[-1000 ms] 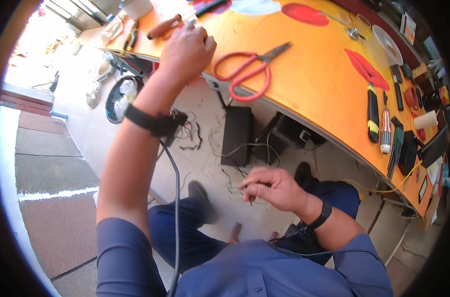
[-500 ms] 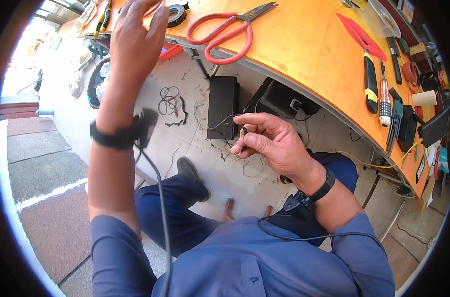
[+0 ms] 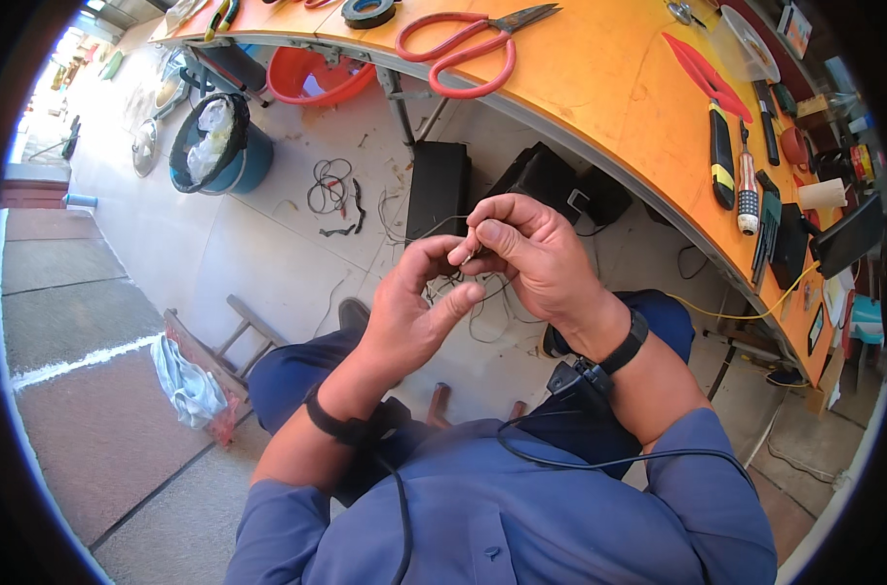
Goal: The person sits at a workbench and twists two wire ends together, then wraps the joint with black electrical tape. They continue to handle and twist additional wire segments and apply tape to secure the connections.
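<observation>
Small piece (image 3: 471, 258) is up in the air, held over the pale floor (image 3: 297, 253). That floor is the biggest thing, and it stretches far out on the left. Next is the orange table (image 3: 599, 88). Its edge runs from the top left down to the right, and there is a gap from it to the right hand (image 3: 546, 258). A black box (image 3: 436, 190) stands on the floor by the table. A blue bucket (image 3: 253, 161) stands more to the left, well apart from the hands. Near it, a red basin (image 3: 341, 88) sits by the table's edge. Scissors (image 3: 503, 24) lie on top, and one red loop crosses the edge. The right thumb and finger pinch the little piece. The left hand (image 3: 409, 307) has its thumb spread away from its fingers; I cannot tell if they touch the piece.
</observation>
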`<state>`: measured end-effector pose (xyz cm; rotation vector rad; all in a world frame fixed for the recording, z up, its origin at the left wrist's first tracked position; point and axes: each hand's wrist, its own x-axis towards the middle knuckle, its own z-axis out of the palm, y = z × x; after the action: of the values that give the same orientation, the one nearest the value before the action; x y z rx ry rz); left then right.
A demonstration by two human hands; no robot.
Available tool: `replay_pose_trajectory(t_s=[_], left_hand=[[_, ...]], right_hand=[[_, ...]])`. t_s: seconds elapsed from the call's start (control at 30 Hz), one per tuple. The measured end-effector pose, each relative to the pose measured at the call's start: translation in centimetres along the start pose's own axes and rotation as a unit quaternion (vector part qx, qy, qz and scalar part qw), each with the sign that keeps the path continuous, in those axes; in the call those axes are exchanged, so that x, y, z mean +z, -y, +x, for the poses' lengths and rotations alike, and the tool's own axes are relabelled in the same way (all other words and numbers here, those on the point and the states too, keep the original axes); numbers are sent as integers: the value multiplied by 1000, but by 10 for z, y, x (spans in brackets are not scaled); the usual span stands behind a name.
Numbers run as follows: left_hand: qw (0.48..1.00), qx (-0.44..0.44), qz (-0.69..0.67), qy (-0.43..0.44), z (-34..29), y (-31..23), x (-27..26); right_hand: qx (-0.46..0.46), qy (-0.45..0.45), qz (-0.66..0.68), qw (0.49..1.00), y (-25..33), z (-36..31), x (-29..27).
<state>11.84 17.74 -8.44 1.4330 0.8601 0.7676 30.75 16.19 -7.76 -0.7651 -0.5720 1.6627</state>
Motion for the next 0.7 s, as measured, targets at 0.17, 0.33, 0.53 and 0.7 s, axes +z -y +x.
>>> replay_pose_trajectory(t_s=[0.17, 0.33, 0.53, 0.7], left_hand=[[990, -34, -132, -21, 3, 15, 1], [980, -65, -189, -23, 4, 20, -14], [979, -57, -192, -30, 1, 20, -14], [976, -72, -202, -34, 1, 19, -13]], right_hand=[[2, -28, -17, 999, -5, 6, 5], [-2, -68, -83, 994, -6, 13, 5], [-6, -57, -128, 990, -11, 16, 1], [-26, -50, -134, 989, -15, 18, 0]])
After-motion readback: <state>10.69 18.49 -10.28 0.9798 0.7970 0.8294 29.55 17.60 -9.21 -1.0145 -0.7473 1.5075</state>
